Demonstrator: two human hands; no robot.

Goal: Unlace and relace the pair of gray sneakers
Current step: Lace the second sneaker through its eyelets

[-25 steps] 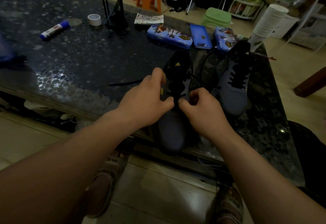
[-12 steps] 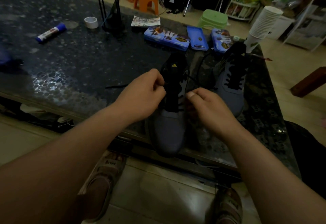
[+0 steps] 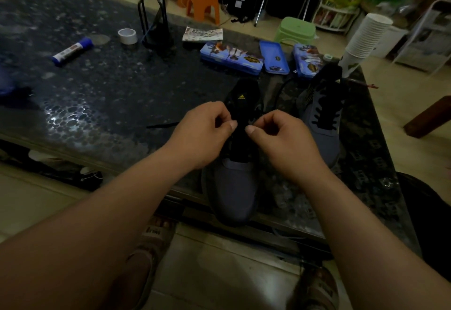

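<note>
Nearest us, the near shoe sits at the table edge, its gray toe hanging over toward our feet. Above its throat our two hands meet. The left hand is curled, thumb pressed to forefinger, and the right hand mirrors it; each seems to pinch the black lace, though in this dim light we cannot make out the strand between the fingers. One loose end of it trails left across the table from under the left hand.

We judge that we are midway up this shoe, working a crossing at the middle eyelets; whether threading in or pulling out we cannot tell. The next move calls for a fine fingertip grip, feeding the tip through a dark eyelet while the other hand keeps the shoe from sliding off the edge.

Farther right, the far shoe stands laced. Beyond it lie blue tins and stacked cups.
</note>
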